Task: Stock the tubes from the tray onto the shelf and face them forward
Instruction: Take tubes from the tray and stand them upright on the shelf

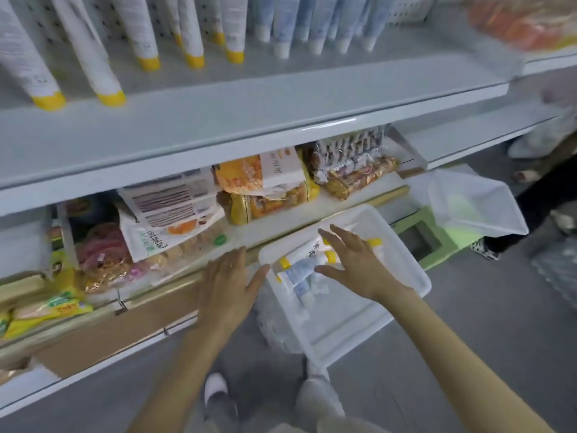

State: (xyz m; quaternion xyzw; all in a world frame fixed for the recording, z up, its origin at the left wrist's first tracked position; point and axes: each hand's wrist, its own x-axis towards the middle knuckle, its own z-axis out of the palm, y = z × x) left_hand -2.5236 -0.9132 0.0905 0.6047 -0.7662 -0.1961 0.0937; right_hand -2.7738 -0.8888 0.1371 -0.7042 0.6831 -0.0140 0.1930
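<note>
Upper shelf (218,120), white metal: at left, a row of white tubes with yellow caps (93,54) standing cap-down, leaning back toward the perforated rear panel; to their right, a group of pale blue tubes with white caps (285,29), likewise cap-down; far right end blurred, with orange packaging that cannot be made out. Lower shelf (274,226): snack goods, namely yellow packets (46,307) at far left, pink-wrapped items (103,254), a white pouch with printed text (165,210), orange-and-yellow biscuit packs (265,189), and clear-wrapped brown bars (352,164) at right. Left hand (228,285): open, fingers spread, palm down, holding nothing, resting at or just above the front edge of the lower shelf, beside the tray's left corner. Tray (415,276): translucent white plastic, set in front of the lower shelf above the floor, tilted in view; what carries it cannot be told. Inside it, loose tubes (299,267) lying flat and crossed over one another, white with yellow caps and pale blue, gathered toward the tray's far left portion. Right hand (352,260): open, fingers splayed, gripping nothing, hovering over the tubes in the tray. Second tray (480,207): clear, tipped, on a green stool (421,235) to the right. Floor (468,339): grey; a white shoe (215,389) below.
</note>
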